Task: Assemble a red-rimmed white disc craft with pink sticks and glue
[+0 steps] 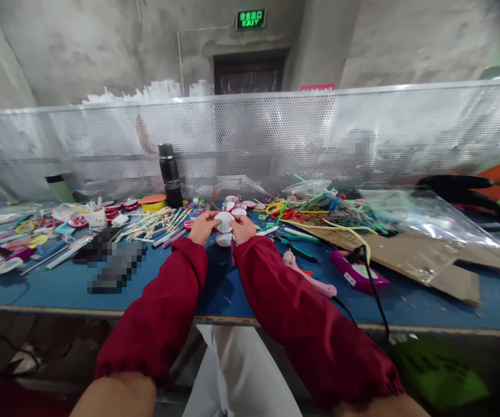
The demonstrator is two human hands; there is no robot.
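Note:
Both of my hands meet at the middle of the blue table, in red sleeves. Between them is a round white disc (223, 222); my left hand (203, 227) pinches its left edge and my right hand (243, 228) its right edge. Just below it lies another white disc with a red rim (224, 240), close to the fingers. Several similar red-and-white discs (239, 212) are piled right behind my hands. To the right of my right hand are green-handled pliers (300, 250) and a pink glue gun (308, 277).
A black bottle (171, 176) stands behind thin sticks (157, 223). Blurred dark objects (117, 266) lie at left. Toward the right are a tangle of coloured strips (332, 208), a purple box (358, 272) with a cable, and cardboard (406, 255). A perforated metal screen (254, 139) closes the back.

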